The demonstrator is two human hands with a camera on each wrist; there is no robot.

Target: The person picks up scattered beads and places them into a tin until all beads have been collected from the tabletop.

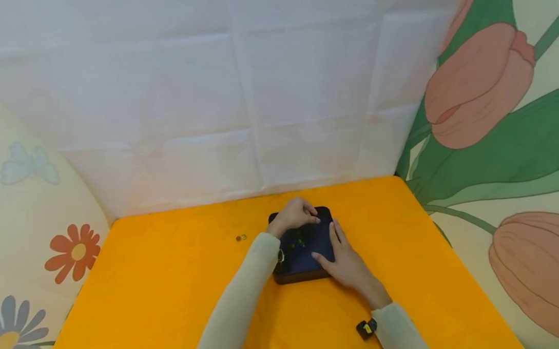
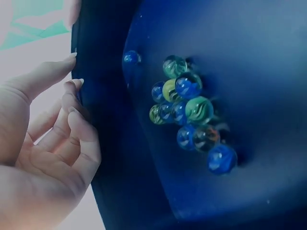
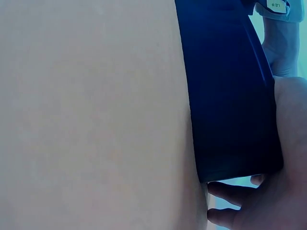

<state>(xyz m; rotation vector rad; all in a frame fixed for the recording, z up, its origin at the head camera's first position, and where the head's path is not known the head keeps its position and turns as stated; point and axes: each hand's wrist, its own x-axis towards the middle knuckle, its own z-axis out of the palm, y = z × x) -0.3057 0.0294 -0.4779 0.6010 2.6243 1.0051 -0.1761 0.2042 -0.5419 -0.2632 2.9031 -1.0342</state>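
Observation:
A dark, shallow square tray with rounded corners sits on the orange-covered table. Inside it several glass marbles, blue, green and yellow, cluster together, with one blue marble apart by the wall. My left hand hovers over the far part of the tray. In the left wrist view its thumb and bent fingers lie near the tray's rim, fingertips slightly apart, nothing visible between them. My right hand holds the tray's right side, thumb over the rim and fingers along the outer wall.
Two small marbles lie on the orange table left of the tray. A white sheet hangs behind the table, and flowered cloths stand at both sides. My right wrist carries a small black device.

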